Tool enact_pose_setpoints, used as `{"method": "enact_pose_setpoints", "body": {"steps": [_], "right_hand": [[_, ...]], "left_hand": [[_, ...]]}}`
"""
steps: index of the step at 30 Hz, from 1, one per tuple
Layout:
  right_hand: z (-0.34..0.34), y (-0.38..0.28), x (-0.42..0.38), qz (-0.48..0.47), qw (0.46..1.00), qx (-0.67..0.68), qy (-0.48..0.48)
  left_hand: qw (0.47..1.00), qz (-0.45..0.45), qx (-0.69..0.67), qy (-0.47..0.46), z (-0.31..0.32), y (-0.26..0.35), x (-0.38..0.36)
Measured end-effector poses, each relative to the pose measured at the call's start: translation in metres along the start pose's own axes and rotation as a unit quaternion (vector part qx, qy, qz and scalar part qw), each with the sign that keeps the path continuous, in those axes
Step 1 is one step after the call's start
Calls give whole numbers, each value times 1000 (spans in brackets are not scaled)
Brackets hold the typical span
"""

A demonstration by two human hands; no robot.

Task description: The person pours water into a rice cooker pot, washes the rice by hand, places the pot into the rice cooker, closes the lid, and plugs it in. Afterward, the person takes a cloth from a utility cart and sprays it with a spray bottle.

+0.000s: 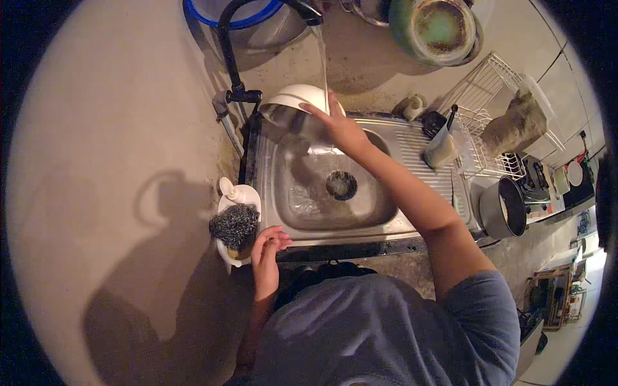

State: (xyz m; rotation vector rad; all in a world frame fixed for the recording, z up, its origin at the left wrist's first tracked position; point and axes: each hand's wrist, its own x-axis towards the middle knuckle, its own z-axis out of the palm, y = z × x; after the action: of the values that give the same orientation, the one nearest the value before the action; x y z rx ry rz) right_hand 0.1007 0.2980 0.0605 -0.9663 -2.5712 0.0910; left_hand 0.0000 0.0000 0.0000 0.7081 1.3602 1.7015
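Note:
My right hand (pixel 344 130) grips a white bowl (pixel 297 94) at the far side of the steel sink (pixel 296 215). The bowl is tilted on its side under the black tap (pixel 239 90), and a thin stream of water runs down onto it. Between the bowl's wall and the camera, my fingers are spread along its outside. My left hand (pixel 266 249) holds nothing; its fingers are loosely bent at the sink's near left corner. Right beside it, a dark metal scourer (pixel 235 226) rests on a white soap holder (pixel 253 194) with a pump top.
A ridged drainboard (pixel 415 151) joins the sink on the right, with a clear cup (pixel 441 149) on it. Beyond stand a white wire dish rack (pixel 479 145) and a dark pot (pixel 505 209). A green pot (pixel 438 29) and a blue-rimmed basin (pixel 248 22) hang at the back.

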Motion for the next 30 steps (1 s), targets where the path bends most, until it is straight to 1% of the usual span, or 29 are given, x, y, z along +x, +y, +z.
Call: {"method": "enact_pose_setpoints", "body": {"steps": [2, 5, 8, 11, 12, 15, 16, 17, 19, 20, 23, 24, 25, 26, 27, 28, 29, 30], "right_hand": [[-5, 7, -5, -5, 1000, 1, -19], [-10, 19, -9, 34, 999, -18, -39], [-5, 51, -26, -27, 1000, 5, 9], [-32, 55, -43, 6, 998, -18, -64], [-37, 61, -51, -24, 998, -49, -43], [-61, 74, -74, 10, 991, -96, -93], [-72, 68, -81, 64, 988, -94, -106], [-70, 76, -90, 60, 994, -79, -48], [-64, 98, -109, 51, 995, -50, 68], [-66, 103, -118, 97, 991, -42, 78], [-64, 106, -135, 150, 970, 20, 192], [-57, 116, -136, 74, 961, 39, 265], [-56, 112, -137, 166, 927, 221, 255], [-53, 101, -136, 249, 853, 393, 235], [-51, 93, -134, 321, 744, 550, 204], [-49, 91, -132, 378, 687, 595, 174], [-42, 91, -132, 386, 630, 651, 172], [-34, 91, -133, 384, 605, 681, 150]], "left_hand": [[1000, 1, -4, 2, 2, 1, 0], [1000, 12, -2, -3, 1, 0, 6], [1000, 18, -3, -11, 5, -2, 7], [1000, 12, 8, -17, 9, 2, 8], [1000, 10, 9, -20, 10, 2, 11], [999, 4, 7, -33, 22, 0, 26], [999, 3, 8, -38, 28, 0, 32], [999, 1, 9, -44, 35, 1, 40], [997, -10, -49, -51, 50, -3, 62], [996, -8, -71, -56, 58, -5, 75], [993, -10, -101, -61, 83, -4, 126], [996, 16, -64, -56, 93, -2, 141], [998, 41, -27, -51, 101, 0, 153], [997, 68, 11, -45, 108, 2, 163], [997, 63, 50, -21, 114, 2, 171], [994, 59, 89, 2, 118, -1, 178], [990, 56, 128, 25, 121, -6, 184], [986, 45, 162, 5, 113, -20, 193]]}}
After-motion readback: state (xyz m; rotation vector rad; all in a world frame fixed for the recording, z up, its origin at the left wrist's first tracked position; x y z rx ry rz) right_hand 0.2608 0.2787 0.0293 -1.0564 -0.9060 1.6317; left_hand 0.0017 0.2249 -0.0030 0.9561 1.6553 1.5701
